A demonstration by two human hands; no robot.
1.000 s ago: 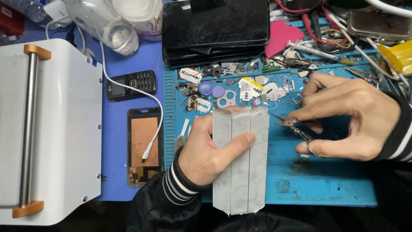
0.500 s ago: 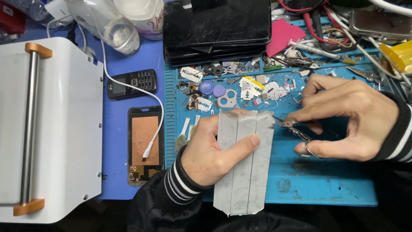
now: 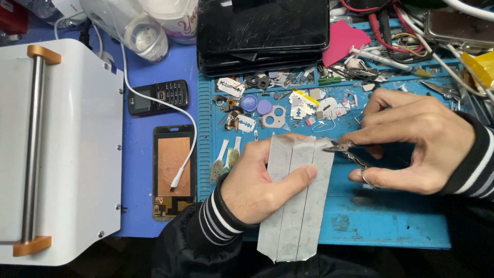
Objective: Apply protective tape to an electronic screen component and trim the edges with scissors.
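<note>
Grey strip sheet (image 3: 293, 206) runs lengthwise toward you, pinned under your left hand (image 3: 260, 183), while your right hand (image 3: 417, 141) pinches small scissors (image 3: 350, 152) at its upper right edge.

A pale grey strip (image 3: 293, 198) with darker lengthwise seams is lying under the left hand (image 3: 257, 183), whose cuff is showing black with white stripes. The right hand (image 3: 417, 144) is gripping silvery scissors (image 3: 350, 152). Beneath both hands a bright blue mat (image 3: 391, 216) is spreading. Left of the left hand a copper-backed screen (image 3: 173, 172) and a white machine (image 3: 62, 149) with orange ends are sitting.
</note>
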